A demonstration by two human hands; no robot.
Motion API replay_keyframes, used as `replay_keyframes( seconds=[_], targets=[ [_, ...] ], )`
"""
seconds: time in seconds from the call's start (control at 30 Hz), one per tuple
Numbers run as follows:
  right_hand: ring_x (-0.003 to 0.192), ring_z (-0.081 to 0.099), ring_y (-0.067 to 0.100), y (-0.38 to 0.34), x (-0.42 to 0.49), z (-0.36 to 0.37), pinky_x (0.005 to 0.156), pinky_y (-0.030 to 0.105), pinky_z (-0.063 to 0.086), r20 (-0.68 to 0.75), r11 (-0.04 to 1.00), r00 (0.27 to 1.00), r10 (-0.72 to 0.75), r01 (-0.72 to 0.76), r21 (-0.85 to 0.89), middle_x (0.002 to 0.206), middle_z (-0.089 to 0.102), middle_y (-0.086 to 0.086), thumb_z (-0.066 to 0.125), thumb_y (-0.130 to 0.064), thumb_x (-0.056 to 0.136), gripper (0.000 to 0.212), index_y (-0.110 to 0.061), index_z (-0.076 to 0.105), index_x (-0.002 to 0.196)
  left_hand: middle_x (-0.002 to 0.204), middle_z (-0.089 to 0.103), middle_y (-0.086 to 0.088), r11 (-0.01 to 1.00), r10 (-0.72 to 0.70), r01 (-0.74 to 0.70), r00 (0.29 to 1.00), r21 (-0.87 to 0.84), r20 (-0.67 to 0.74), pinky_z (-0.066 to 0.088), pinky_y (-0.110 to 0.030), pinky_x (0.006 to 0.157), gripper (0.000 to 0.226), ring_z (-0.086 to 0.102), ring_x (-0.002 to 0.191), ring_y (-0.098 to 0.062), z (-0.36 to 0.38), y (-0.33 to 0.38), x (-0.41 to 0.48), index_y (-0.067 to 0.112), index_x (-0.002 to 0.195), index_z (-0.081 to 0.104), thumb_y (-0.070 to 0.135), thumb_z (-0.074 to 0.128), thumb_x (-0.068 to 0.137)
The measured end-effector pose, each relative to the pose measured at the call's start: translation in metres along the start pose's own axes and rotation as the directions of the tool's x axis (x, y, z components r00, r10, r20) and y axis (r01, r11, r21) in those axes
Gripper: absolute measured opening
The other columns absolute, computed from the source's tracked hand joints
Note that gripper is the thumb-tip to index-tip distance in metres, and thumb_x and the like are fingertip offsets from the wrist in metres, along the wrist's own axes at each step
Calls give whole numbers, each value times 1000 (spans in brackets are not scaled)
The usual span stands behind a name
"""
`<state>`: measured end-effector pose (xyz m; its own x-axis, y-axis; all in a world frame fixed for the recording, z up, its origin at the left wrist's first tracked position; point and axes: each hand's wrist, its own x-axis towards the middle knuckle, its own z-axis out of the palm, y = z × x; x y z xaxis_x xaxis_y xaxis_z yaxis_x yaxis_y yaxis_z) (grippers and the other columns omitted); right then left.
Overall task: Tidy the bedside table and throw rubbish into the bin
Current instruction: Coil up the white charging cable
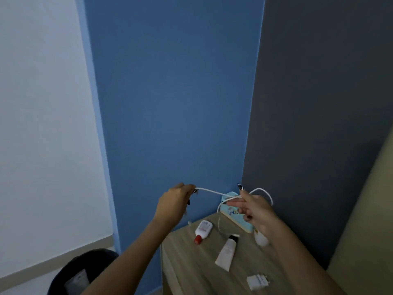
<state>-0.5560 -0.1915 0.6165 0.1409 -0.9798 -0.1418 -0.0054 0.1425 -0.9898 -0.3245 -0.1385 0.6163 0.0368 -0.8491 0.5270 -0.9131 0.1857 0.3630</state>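
Stretching a white cable [212, 191] between both hands above the bedside table [191, 262]. Left hand [175, 201] curled closed, fingertips pinching one end of the cable at the top of the fist. Right hand [255, 209] half open: thumb raised, first fingers extended toward the left, the cable looped around them, with one loop arcing out past the hand to the right and a strand drooping down to the tabletop. Grip there looks loose, a wrap more than a clamp.

On the wooden tabletop: a white bottle with a red cap [203, 231] lying on its side; a white tube [226, 251] lying flat just beside it; a white plug adapter [258, 282] near the front edge; a light-blue box [230, 211] against the wall corner, behind the right hand; a white rounded container [261, 238] partly hidden under the right wrist. Dark bin [85, 271] on the floor at lower left, well apart from the table.
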Motion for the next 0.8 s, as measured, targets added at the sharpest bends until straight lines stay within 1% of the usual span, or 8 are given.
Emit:
replay_keyframes(
  seconds=[0.1,0.2,0.3,0.4,0.47,0.6,0.7,0.8],
  targets=[
    [45,45,7,-15,-12,-7,35,14,24,99,994,993,-67,58,92,92,76,10,46,-33,98,39,-3,66,83,87,58,5,999,10,-8,998,31,-56,40,-29,54,23,55,67,-14,-19,3,8,31,107,63,23,43,98],
    [50,60,8,-24,-19,-7,39,14,39,197,985,974,-114,84,154,102,75,4,42,-28,100,34,-4,67,95,86,63,4,997,-51,56,994,55,-92,46,-32,54,25,58,65,-17,-31,4,16,30,104,63,21,41,98],
    [70,71,18,-29,-24,0,56,23,56,244,968,953,-180,127,216,110,72,11,41,-27,100,35,-4,68,102,78,70,1,980,-143,132,988,-149,-63,54,-34,52,26,61,48,-16,-37,5,21,26,96,65,16,41,97],
    [83,73,27,-37,-29,12,65,28,60,227,954,943,-244,190,233,111,69,18,42,-25,99,36,-3,69,100,88,73,0,928,-108,131,991,-348,85,49,-21,53,23,61,55,-15,-33,16,15,19,103,64,9,49,90],
    [85,72,30,-41,-31,22,66,28,60,204,944,940,-275,223,245,110,67,17,41,-24,100,36,-1,68,97,96,70,2,838,-92,208,965,-505,245,48,-28,56,36,61,61,-24,-28,27,6,22,114,58,12,55,79],
    [91,70,29,-45,-30,36,66,23,57,196,933,923,-330,287,218,95,72,2,41,-24,101,37,3,66,102,114,68,-9,613,6,387,869,-689,494,40,-26,50,53,55,56,-15,-22,41,-4,23,123,53,20,51,71],
    [85,66,18,-45,-26,44,66,22,53,121,935,929,-351,340,102,80,67,-4,44,-35,99,40,-8,73,102,100,70,-20,580,11,400,867,-710,498,40,-21,50,33,54,56,-14,-19,46,-4,19,118,56,20,55,85],
    [97,64,21,-35,-26,49,91,36,49,156,950,948,-277,246,194,99,67,9,45,-66,80,66,-15,70,113,72,61,-9,513,-80,390,908,-764,410,38,-13,44,19,48,47,-8,-18,47,3,7,102,57,10,38,100]
  ],
)
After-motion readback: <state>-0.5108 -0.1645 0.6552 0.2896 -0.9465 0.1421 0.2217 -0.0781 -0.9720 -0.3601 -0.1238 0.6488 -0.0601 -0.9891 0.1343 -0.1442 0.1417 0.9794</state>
